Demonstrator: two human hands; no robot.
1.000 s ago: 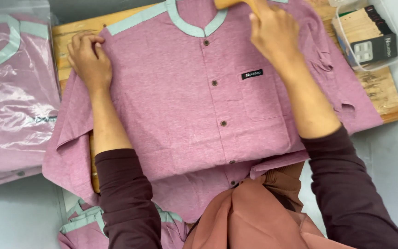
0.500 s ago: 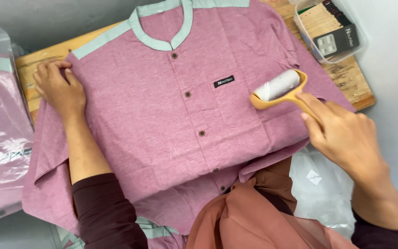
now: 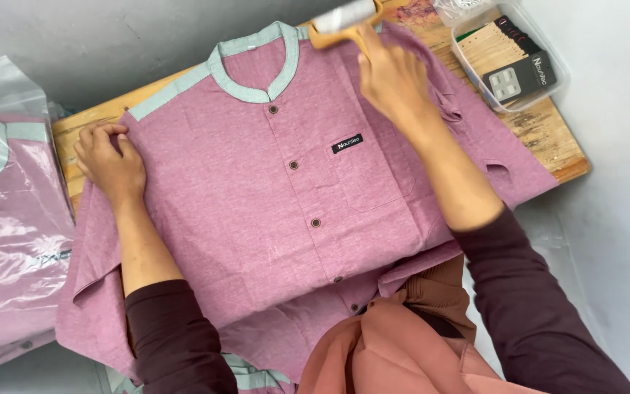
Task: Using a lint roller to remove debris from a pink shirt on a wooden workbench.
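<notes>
A pink shirt [image 3: 271,211] with a pale green band collar and shoulder trim lies face up, buttoned, spread across a wooden board [image 3: 563,146] on the grey floor. Its body is flat; the sleeves hang off either side of the board, and a small dark label sits above the chest pocket.

At the shirt's top edge, just beside the collar, a lint roller [image 3: 344,18] with a white roll and an orange-tan frame rests on the shoulder area. The right hand [image 3: 391,76] grips its handle, fingers wrapped closed around it, the arm reaching up across the pocket side of the shirt. The left hand [image 3: 111,160] lies on the opposite shoulder, near the green trim, fingers curled together and pressing the fabric down against the board.

Both arms wear dark maroon sleeves pushed back from the wrists. On the board's far right corner stands a clear plastic tub [image 3: 555,84] holding brown card tags and a dark card. To the left, on the floor, lie bagged shirts [image 3: 9,241] of the same pink in clear plastic. A rust-coloured cloth [image 3: 402,350] hangs in the foreground.
</notes>
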